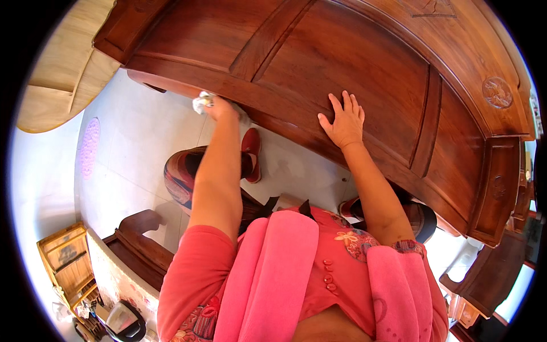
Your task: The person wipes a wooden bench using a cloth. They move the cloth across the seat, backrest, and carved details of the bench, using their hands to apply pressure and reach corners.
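A long bench of dark reddish-brown wood [342, 62] with a panelled seat and carved back stretches across the view in front of me. My left hand [219, 108] is closed around a crumpled whitish cloth [202, 102], at the front edge of the seat toward its left end. Part of the cloth sticks out past the fingers, against the wood below the edge. Flat on the seat panel, right of the middle, rests my right hand [346, 121], fingers spread and holding nothing.
Pale floor tiles [137, 142] lie below, with a pink oval mat [90, 147] at the left. A light wooden surface [62, 80] stands at the upper left. Dark wooden furniture [139, 251] is at the lower left, another piece [490, 279] at the lower right. A pink towel [279, 268] hangs over my front.
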A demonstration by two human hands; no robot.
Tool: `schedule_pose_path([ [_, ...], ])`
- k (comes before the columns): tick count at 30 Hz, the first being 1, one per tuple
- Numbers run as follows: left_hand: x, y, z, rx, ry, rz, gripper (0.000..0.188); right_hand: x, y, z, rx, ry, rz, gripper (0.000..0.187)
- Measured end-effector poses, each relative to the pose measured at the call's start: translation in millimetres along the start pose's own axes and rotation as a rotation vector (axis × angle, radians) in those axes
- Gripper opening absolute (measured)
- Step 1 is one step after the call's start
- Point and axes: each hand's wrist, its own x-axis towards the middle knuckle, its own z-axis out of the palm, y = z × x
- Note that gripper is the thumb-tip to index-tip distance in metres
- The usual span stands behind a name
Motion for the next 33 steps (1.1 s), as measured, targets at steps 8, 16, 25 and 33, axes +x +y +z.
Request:
schedule_pose_path([
  [8,-158,-81,-41,0.176,-0.119,-0.184,0.059,0,-1,-3,-0.025,-0.030,0.030,0.065],
  [16,-115,-17,-58,-0.105,-0.282,-0.334,0.048,3,-4,-8,0.012,-0.067,0.056,0.067],
  [25,-8,97,10,0.715,-0.316,0.817,0.065,0,3,-2,-0.013,0.003,0.028,0.066],
  [33,-62,62,17,1.458,-0.584,1.070,0.055,-2,2,-3,-0.015,-0.018,0.031,0.066],
])
